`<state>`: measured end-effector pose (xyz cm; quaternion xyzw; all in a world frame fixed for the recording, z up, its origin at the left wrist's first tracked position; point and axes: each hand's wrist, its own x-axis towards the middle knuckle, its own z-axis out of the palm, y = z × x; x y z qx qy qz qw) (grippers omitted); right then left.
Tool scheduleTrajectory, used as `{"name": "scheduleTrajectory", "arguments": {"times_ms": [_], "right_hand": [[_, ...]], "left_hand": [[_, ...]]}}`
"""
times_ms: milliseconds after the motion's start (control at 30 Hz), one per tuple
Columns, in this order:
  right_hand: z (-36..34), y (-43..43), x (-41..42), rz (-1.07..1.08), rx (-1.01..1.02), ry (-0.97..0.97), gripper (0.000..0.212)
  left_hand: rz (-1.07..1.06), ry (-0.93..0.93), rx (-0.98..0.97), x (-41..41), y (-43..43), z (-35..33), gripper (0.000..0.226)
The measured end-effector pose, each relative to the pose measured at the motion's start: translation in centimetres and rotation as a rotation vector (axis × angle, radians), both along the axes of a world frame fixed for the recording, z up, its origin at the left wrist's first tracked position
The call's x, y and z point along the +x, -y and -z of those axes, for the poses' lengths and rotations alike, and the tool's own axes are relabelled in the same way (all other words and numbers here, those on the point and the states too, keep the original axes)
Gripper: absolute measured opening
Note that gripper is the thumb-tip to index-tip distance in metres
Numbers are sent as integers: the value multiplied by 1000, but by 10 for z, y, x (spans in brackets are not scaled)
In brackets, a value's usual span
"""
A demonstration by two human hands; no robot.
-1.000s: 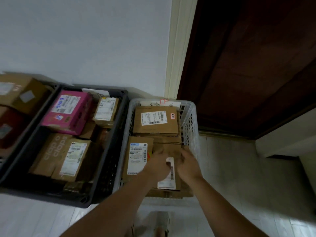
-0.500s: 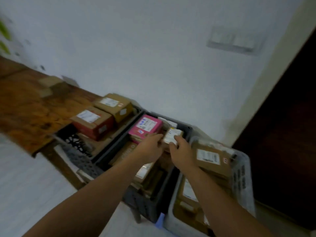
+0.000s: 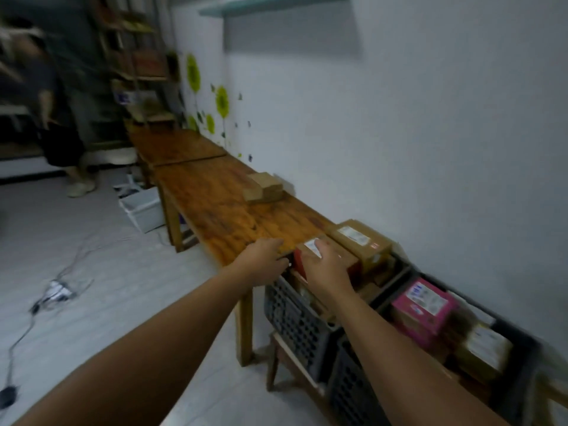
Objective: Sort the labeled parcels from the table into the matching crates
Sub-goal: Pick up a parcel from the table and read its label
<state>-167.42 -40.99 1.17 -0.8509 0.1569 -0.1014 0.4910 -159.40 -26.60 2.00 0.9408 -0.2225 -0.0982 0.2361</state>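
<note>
Two brown parcels [image 3: 264, 187] lie stacked on the long wooden table [image 3: 215, 210] by the wall. At the table's near end stands a dark crate [image 3: 295, 309] holding a red box [image 3: 299, 261] with a white label and a brown labelled box [image 3: 359, 241]. My left hand [image 3: 264, 259] hovers at the table's corner beside that crate, with nothing in it. My right hand [image 3: 325, 265] is spread over the red box, not gripping it. A second dark crate [image 3: 353, 392] to the right holds a pink box [image 3: 427, 305] and a brown labelled parcel [image 3: 485, 348].
A person [image 3: 52, 118] stands at the far left near shelves [image 3: 141, 66]. A white bin [image 3: 143, 207] sits on the floor beside the table leg. Cables [image 3: 55, 290] trail across the pale floor on the left. The crates rest on a low wooden stand [image 3: 285, 355].
My view has swung left from the white crate, past the dark crates, to the table. Both hands moved left with it, leaving the parcel behind in the white crate.
</note>
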Motion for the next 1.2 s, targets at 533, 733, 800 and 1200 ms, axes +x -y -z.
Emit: {"name": "scheduleTrajectory", "arguments": {"times_ms": [533, 733, 800, 1200], "right_hand": [[28, -86, 291, -111, 8, -27, 64], [28, -96, 395, -76, 29, -77, 62], [32, -101, 425, -59, 36, -90, 62], [58, -163, 634, 169, 58, -160, 64]], "left_hand": [[-213, -53, -16, 272, -107, 14, 65], [-219, -60, -61, 370, -121, 10, 64], [-227, -63, -80, 404, -127, 12, 64], [-9, -122, -88, 642, -170, 44, 65]]}}
